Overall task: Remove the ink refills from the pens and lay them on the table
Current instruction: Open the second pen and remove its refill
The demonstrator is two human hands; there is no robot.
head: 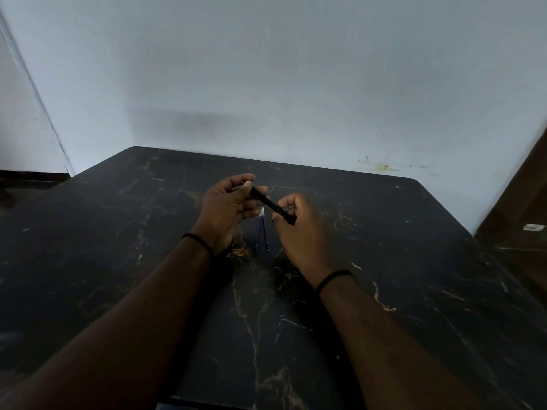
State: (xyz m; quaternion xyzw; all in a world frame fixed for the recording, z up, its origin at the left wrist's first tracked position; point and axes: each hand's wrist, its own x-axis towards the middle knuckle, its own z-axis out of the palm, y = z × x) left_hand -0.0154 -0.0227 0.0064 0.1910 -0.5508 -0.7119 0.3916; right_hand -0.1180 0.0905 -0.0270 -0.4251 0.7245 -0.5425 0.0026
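Pen (270, 204), black and slender, is held above the table (399, 261) between both hands, slanting from upper left down to lower right. The table is a dark marble-patterned surface with pale veins, set against a light wall (266, 69). The left hand (226, 208) is curled around the pen's upper end, with the thumb and fingers closed on the barrel. The right hand (302, 229) is closed around the lower end, its fingers bent over the barrel; the image is slightly blurred there. A black band is worn on each wrist. Two ink refills (262, 230), thin and blue, are laid on the table below the pen, between the hands, close together at the far end and spread slightly apart at the near end.
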